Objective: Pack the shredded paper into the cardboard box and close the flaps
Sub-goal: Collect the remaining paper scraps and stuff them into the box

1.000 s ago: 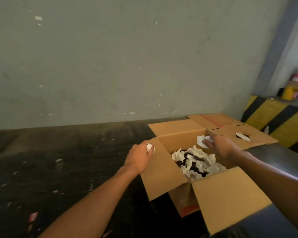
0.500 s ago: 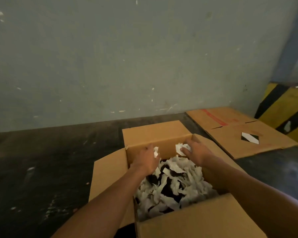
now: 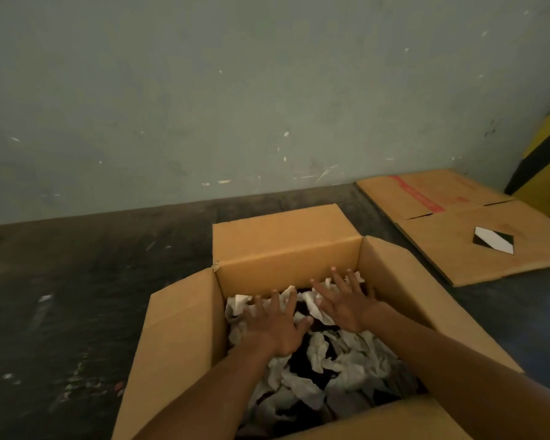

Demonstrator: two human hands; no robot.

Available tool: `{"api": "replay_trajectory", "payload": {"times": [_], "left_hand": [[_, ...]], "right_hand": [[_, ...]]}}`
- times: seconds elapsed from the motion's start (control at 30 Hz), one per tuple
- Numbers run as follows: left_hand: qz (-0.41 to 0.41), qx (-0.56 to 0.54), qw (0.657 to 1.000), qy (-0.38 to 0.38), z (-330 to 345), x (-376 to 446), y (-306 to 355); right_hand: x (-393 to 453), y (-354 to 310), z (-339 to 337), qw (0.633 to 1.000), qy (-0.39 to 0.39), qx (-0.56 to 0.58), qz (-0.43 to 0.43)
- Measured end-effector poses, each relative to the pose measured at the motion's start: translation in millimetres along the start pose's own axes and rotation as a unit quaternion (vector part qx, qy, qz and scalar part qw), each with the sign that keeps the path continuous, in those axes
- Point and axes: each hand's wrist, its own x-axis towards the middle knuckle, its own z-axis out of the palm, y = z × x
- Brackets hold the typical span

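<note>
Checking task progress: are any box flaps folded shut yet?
No, all the flaps of the cardboard box stand open while both hands press the shredded paper.

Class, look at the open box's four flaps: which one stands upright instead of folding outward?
The far flap, on the wall side beyond both hands, stands upright. The left flap, right flap and near flap all splay outward.

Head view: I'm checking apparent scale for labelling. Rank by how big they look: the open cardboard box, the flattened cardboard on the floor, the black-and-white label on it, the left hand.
1. Open cardboard box, though nearness inflates it.
2. Flattened cardboard.
3. Left hand, enlarged by nearness.
4. Black-and-white label.
</note>
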Motion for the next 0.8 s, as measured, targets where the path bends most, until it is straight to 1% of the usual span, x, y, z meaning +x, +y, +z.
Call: {"api": "replay_trajectory", "payload": {"times": [0.17,0.2,0.27,0.3,0.33,0.37,0.4,0.47,0.53,0.6,0.63,0.73,0.77,0.8], "left_hand": [[-0.003,0.04,0.999,-0.009,18.0,15.5,7.9],[-0.002,0.04,0.999,-0.011,23.5,18.4,8.6],[-0.006,0.021,1.0,-0.018,33.1,21.0,10.3],[-0.009,0.013,1.0,-0.018,37.2,21.5,11.2],[-0.01,0.012,1.0,-0.014,40.9,21.6,11.4],[-0.011,0.016,1.0,-0.008,43.5,21.4,11.3],[-0.01,0.019,1.0,-0.002,44.7,21.4,10.8],[-0.011,0.017,1.0,-0.002,43.8,22.5,9.7],[-0.012,0.01,1.0,-0.017,41.2,23.0,10.1],[-0.01,0.007,1.0,-0.029,36.7,19.2,9.3],[-0.006,0.007,1.0,-0.027,33.0,16.1,7.9],[0.005,0.001,1.0,-0.018,20.8,1.4,4.9],[0.007,-0.006,1.0,-0.025,17.0,-5.2,3.9],[0.01,-0.011,0.999,-0.044,13.9,-12.1,2.5]], "right_hand": [[28.0,12.6,19.2,0.998,-0.068,0.004,0.016],[29.8,13.6,20.5,0.998,-0.063,0.013,0.013],[33.4,18.6,29.6,0.998,-0.05,0.028,-0.021],[37.4,20.3,38.2,0.998,-0.055,0.031,-0.028],[38.0,21.4,37.6,0.995,-0.099,0.005,-0.002],[37.3,23.2,36.9,0.995,-0.083,-0.054,-0.013],[41.2,25.9,42.6,0.991,-0.047,-0.121,-0.039],[38.2,24.6,47.7,0.978,-0.11,-0.173,-0.039],[41.9,24.6,40.9,0.977,-0.135,-0.154,-0.066],[40.8,21.7,27.4,0.984,-0.15,-0.075,-0.068],[38.6,20.5,20.0,0.988,-0.144,-0.021,-0.059],[8.7,17.7,-13.3,0.987,-0.122,0.071,-0.077],[-3.0,18.1,-21.2,0.984,-0.129,0.098,-0.08],[-17.3,18.9,-25.6,0.981,-0.15,0.095,-0.077]]}}
